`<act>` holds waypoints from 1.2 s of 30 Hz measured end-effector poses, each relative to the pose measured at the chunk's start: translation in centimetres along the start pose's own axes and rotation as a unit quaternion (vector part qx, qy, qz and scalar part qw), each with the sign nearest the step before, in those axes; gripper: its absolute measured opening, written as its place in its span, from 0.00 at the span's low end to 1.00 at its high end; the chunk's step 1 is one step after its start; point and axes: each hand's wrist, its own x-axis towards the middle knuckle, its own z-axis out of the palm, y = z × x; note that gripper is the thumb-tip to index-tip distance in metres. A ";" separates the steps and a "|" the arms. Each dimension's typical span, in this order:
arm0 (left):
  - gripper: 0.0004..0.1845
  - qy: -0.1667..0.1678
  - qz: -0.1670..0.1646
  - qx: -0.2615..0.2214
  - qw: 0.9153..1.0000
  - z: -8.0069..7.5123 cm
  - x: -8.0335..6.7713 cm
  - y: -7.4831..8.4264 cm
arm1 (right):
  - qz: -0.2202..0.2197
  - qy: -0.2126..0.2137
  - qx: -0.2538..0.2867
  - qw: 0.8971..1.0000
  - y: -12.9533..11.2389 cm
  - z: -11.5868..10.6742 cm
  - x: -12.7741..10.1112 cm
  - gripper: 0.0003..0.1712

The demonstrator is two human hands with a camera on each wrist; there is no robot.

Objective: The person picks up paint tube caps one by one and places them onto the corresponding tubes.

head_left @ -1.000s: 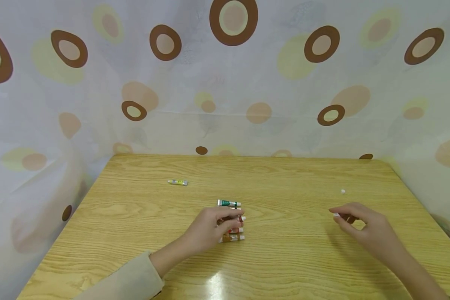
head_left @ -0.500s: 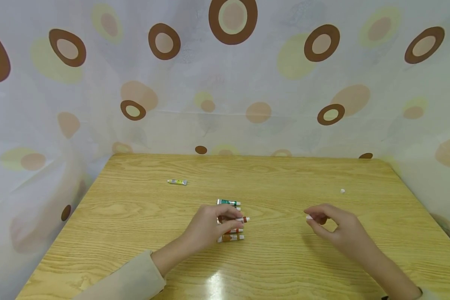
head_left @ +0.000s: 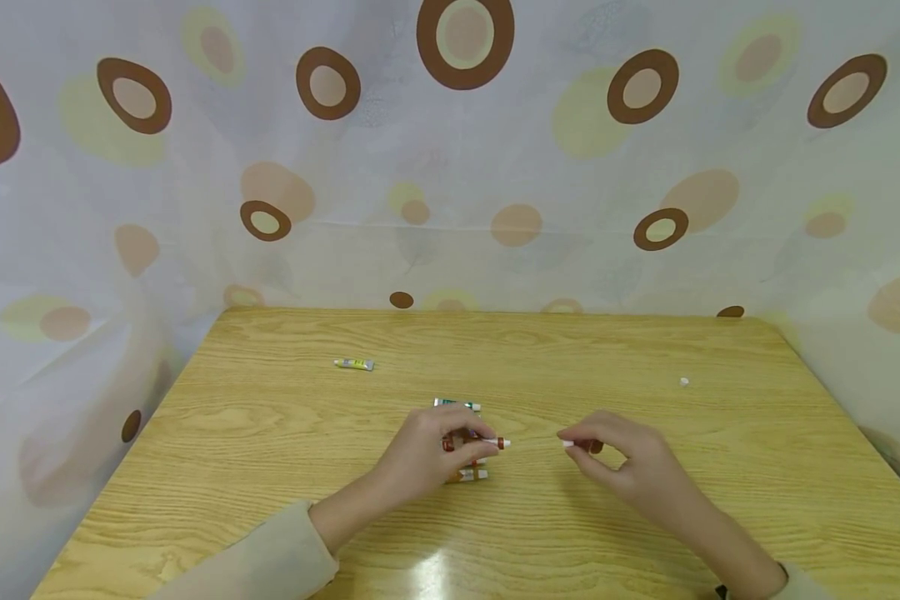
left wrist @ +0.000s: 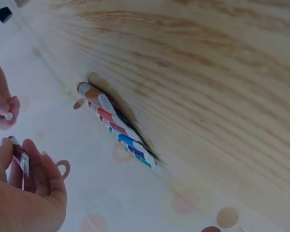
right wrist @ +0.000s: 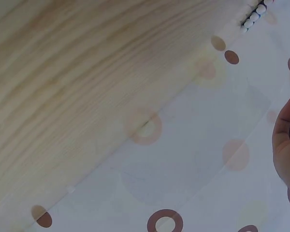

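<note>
In the head view my left hand [head_left: 423, 454] holds a dark red paint tube [head_left: 502, 443] between thumb and fingers, its white tip pointing right. My right hand [head_left: 633, 462] pinches a small white cap [head_left: 567, 444] at about the same height, a short gap from the tip. Under the left hand lies a row of paint tubes, partly hidden; a green tube [head_left: 461, 406] and a brown tube [head_left: 471, 475] show at its ends. The left wrist view shows the held tube [left wrist: 22, 157] and, beyond the row, the cap [left wrist: 8, 116] in the right fingers.
A yellow paint tube [head_left: 354, 364] lies alone at the back left of the wooden table [head_left: 270, 400]. Another small white piece [head_left: 684, 382] lies at the back right. Behind the table hangs a patterned cloth [head_left: 457, 167].
My right hand has moved left with the cap, closing in on the left hand. The dark red tube has shifted slightly right, out over the row.
</note>
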 end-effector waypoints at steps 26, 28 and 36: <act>0.06 -0.029 0.033 -0.027 0.999 0.8 0.3 0.8 | 0.025 -0.007 0.071 0.997 -2.3 3.0 1.1 0.18; 0.06 -0.030 0.033 -0.023 0.999 0.8 0.2 0.7 | 0.007 0.003 0.074 0.997 -2.2 3.1 1.1 0.19; 0.06 -0.020 0.059 0.014 0.998 0.9 0.3 0.9 | -0.021 0.014 0.068 0.997 -2.0 3.2 1.1 0.20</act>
